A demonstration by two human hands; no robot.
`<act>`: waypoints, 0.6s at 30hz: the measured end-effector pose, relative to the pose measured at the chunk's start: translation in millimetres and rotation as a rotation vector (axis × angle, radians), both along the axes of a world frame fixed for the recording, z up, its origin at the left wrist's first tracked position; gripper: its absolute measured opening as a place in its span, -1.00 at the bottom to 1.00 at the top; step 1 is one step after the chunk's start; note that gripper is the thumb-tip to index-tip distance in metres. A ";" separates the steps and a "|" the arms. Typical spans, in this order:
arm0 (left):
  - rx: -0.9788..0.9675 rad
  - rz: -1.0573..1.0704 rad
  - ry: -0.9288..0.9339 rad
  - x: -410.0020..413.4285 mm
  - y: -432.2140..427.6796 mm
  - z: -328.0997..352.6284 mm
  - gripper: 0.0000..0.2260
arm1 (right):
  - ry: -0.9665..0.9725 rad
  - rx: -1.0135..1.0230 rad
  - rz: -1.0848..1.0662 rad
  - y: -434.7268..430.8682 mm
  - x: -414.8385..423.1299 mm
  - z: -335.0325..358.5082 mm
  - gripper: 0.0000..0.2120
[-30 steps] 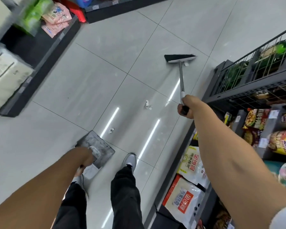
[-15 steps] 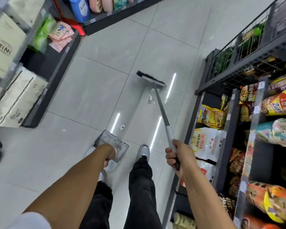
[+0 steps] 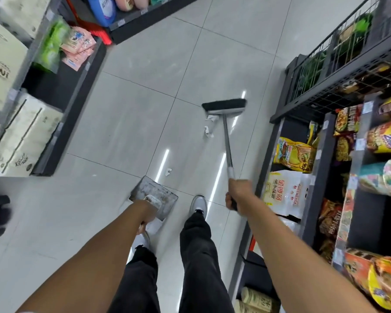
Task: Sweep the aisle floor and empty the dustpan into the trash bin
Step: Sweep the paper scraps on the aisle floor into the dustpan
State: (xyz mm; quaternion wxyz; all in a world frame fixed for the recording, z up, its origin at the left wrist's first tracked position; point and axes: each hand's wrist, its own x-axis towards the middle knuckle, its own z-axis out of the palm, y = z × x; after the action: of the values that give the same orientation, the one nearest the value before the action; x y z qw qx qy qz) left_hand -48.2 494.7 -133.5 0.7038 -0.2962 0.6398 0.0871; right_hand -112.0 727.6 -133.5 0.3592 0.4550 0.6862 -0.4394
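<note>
The right hand (image 3: pixel 239 192) is clamped on the broom (image 3: pixel 224 108), its head just beyond two paper scraps (image 3: pixel 209 125). The left hand (image 3: pixel 147 214) grips the dustpan (image 3: pixel 153 192) near the feet — pull steadily toward it, bristles flat, collecting the nearer scrap (image 3: pixel 168 171) too.

Both arms bare, stretched forward and down. Left hand (image 3: pixel 147 213) low by the left foot, fingers curled closed around a handle. Right hand (image 3: pixel 238 195) higher, out to the right, fisted around a pole, knuckles up. Legs in dark trousers, right foot ahead.
</note>
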 end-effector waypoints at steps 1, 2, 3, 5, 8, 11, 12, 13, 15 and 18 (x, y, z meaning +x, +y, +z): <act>0.005 -0.037 -0.015 -6.3 2.7 -1.6 -0.62 | -0.039 0.009 0.010 -8.1 34.0 2.2 -0.76; 0.054 -0.096 -0.042 -14.9 6.3 -1.3 -0.62 | -0.073 -0.002 0.000 -15.3 66.6 11.6 -0.72; 0.065 -0.095 -0.085 -18.9 8.4 -0.5 -0.61 | -0.100 -0.044 -0.034 -21.2 92.3 26.9 -0.71; 0.096 -0.073 -0.118 -28.9 9.8 0.7 -0.64 | -0.148 -0.142 -0.116 -25.3 115.3 63.3 -0.73; 0.048 0.028 -0.071 -42.7 12.9 12.0 -0.75 | -0.112 -0.200 -0.220 -11.5 99.4 118.1 -0.81; 0.053 0.042 0.028 -39.4 5.0 7.8 -0.56 | 0.006 -0.155 -0.104 -0.5 64.1 143.6 -0.80; 0.063 0.041 0.015 -34.4 -1.4 5.8 -0.55 | 0.042 -0.096 -0.020 -0.3 54.2 140.7 -0.78; 0.094 -0.001 -0.023 -31.3 -6.9 2.4 -0.56 | 0.078 -0.016 0.081 1.1 41.4 134.2 -0.75; 0.080 0.003 -0.062 -15.0 -17.1 -8.7 -0.59 | 0.124 0.184 0.361 4.0 14.8 113.8 -0.73; 0.112 -0.061 -0.086 7.8 -25.5 -3.6 -0.71 | 0.130 0.473 0.753 2.3 -18.4 89.8 -0.87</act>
State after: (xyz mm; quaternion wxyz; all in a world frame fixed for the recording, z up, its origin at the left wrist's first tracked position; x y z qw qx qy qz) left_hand -40.4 469.2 -137.1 0.7485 -0.2402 0.6118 0.0883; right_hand -130.3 730.0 -43.7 0.3363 0.2145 0.9067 -0.1369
